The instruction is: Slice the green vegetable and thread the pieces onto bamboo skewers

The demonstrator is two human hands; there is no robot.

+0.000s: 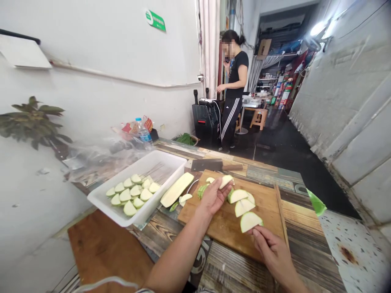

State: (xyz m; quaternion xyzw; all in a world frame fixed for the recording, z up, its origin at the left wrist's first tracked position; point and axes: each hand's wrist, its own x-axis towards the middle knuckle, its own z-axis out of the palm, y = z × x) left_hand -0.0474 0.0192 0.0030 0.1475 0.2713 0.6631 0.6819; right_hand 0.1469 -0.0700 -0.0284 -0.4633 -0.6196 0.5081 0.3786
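Observation:
My left hand (214, 199) is above the cutting board (220, 228), its thumb and fingers closed on a pale squash slice (226, 181). My right hand (271, 246) pinches the lower edge of a green-rimmed half-round squash slice (251, 221) at the board's front right. Whether a skewer runs through that slice is hidden. More half-round slices (243, 207) lie in a line just beyond it. Thin green-edged slices (201, 190) sit partly behind my left hand. A halved squash (177, 189) rests left of the board, cut face up.
A white tray (177, 167) on the left holds several skewered slices. Behind the board lies a cleaver (207, 165). Thin sticks (281, 215) line the board's right edge. A water bottle (143, 131) and plastic bags are at the back left. Another person (235, 81) stands beside a black speaker (206, 122).

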